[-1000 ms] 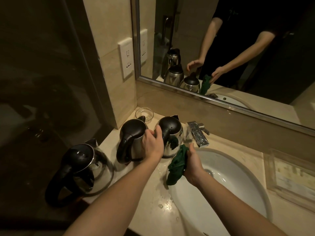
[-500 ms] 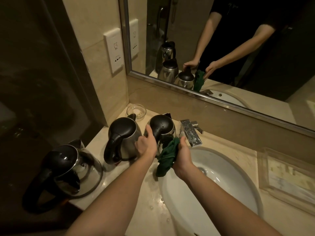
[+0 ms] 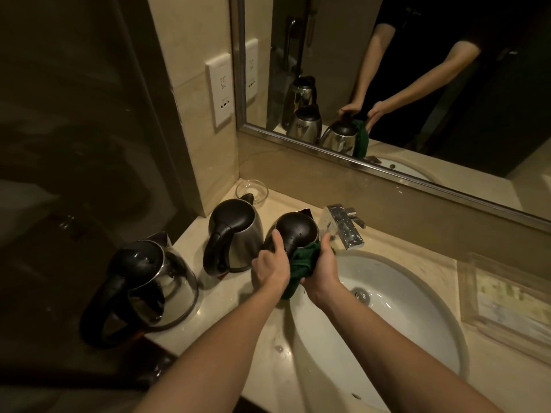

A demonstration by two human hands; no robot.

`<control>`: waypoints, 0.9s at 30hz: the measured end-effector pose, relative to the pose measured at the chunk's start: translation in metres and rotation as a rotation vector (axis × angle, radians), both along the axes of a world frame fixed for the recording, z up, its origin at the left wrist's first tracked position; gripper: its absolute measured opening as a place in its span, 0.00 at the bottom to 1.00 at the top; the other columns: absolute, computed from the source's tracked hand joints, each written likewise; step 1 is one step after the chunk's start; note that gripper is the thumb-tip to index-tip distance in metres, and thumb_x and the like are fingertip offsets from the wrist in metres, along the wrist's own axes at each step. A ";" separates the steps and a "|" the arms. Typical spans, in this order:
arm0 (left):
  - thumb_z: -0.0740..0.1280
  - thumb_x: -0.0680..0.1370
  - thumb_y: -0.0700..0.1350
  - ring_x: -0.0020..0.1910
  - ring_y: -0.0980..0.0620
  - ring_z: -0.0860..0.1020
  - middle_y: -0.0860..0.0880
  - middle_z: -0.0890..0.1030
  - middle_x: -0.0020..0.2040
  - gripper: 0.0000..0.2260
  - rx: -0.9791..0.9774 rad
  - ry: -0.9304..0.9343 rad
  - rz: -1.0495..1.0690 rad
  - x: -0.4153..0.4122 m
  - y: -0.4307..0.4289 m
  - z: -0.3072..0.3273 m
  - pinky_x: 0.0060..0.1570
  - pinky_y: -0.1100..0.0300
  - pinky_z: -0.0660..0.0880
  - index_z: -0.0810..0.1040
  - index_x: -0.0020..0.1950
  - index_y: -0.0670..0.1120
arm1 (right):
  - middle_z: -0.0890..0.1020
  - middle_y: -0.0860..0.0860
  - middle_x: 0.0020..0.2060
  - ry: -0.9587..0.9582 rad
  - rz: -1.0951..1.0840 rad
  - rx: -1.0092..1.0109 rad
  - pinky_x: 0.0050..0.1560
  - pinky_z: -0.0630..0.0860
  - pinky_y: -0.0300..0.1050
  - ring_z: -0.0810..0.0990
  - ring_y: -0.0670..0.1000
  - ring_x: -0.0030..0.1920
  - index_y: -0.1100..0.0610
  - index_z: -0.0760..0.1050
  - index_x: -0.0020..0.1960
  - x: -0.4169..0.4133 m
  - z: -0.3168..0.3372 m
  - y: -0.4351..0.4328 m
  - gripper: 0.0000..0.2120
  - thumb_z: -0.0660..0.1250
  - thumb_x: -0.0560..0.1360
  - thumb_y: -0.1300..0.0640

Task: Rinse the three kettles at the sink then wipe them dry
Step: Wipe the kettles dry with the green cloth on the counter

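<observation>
Left hand [image 3: 269, 268] grips the left side of the rightmost steel kettle [image 3: 296, 231], thumb up against its black lid; right hand [image 3: 323, 268] clutches a green cloth [image 3: 301, 260] and presses it to that kettle's right flank. The kettle stands on the countertop [image 3: 402, 239] at the sink basin's [image 3: 417, 329] left rim, just beside the faucet [image 3: 346, 226]. A second steel kettle [image 3: 235, 234] and a glass kettle [image 3: 149, 281] stand further left

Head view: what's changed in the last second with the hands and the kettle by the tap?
The right hand moved the green cloth up and in, and now presses it against the kettle by the tap. The left hand closed into a grip on that kettle's left side. The middle kettle and glass kettle stand where they were on the counter.
</observation>
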State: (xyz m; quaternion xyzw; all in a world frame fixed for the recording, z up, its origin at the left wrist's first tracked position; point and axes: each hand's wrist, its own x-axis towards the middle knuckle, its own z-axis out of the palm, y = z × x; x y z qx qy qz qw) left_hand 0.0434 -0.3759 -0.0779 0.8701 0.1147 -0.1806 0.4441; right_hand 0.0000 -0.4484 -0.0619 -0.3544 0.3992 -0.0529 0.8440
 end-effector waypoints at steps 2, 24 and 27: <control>0.45 0.80 0.68 0.58 0.39 0.78 0.37 0.79 0.60 0.38 -0.005 -0.005 -0.002 -0.007 0.008 0.000 0.58 0.48 0.74 0.80 0.58 0.39 | 0.81 0.55 0.54 -0.008 -0.017 0.003 0.62 0.72 0.53 0.78 0.54 0.54 0.53 0.78 0.53 -0.007 0.001 0.008 0.26 0.54 0.76 0.33; 0.43 0.79 0.69 0.59 0.39 0.78 0.39 0.81 0.58 0.38 -0.017 -0.046 0.038 -0.055 0.112 -0.006 0.61 0.47 0.73 0.81 0.59 0.42 | 0.80 0.57 0.52 0.067 0.040 0.020 0.55 0.72 0.50 0.78 0.54 0.50 0.58 0.76 0.61 -0.055 -0.022 0.094 0.34 0.49 0.77 0.32; 0.44 0.79 0.69 0.59 0.39 0.78 0.40 0.81 0.58 0.39 -0.018 -0.040 0.053 -0.054 0.127 -0.005 0.61 0.48 0.73 0.81 0.59 0.40 | 0.79 0.59 0.59 0.121 0.064 0.003 0.58 0.73 0.52 0.78 0.57 0.57 0.58 0.76 0.64 -0.058 -0.026 0.106 0.38 0.49 0.75 0.29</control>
